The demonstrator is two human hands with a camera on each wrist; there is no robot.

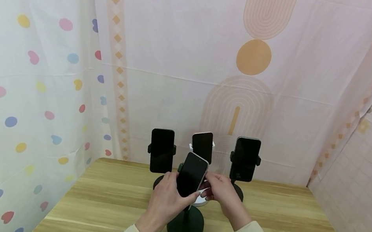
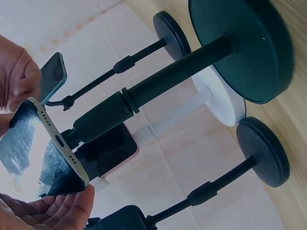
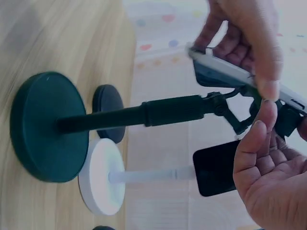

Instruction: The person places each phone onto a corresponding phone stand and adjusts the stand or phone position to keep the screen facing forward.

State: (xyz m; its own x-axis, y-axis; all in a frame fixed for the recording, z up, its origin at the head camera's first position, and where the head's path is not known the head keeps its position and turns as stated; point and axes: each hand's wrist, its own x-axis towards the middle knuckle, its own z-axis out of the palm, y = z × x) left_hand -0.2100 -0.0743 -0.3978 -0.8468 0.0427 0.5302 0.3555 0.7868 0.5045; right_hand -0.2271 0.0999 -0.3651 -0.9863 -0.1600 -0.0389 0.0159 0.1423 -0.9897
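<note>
A smartphone (image 1: 192,174) with a dark screen tilts above a dark green phone stand (image 1: 186,229) with a round base. My left hand (image 1: 166,198) grips the phone from its left and lower side, the thumb along the lower edge and the fingers partly behind it. At the phone's right edge my right hand (image 1: 223,194) has its fingers curled. In the right wrist view its thumb and index finger pinch at the stand's dark clamp (image 3: 288,120), just behind the phone. The fingers partly hide how the clamp meets the phone.
Behind stand black phones on stands: a left phone (image 1: 161,150), a middle phone (image 1: 202,146) on a white stand (image 3: 103,177), and a right phone (image 1: 245,158). All rest on a wooden table (image 1: 105,207). Patterned cloths (image 1: 173,51) hang behind and beside it.
</note>
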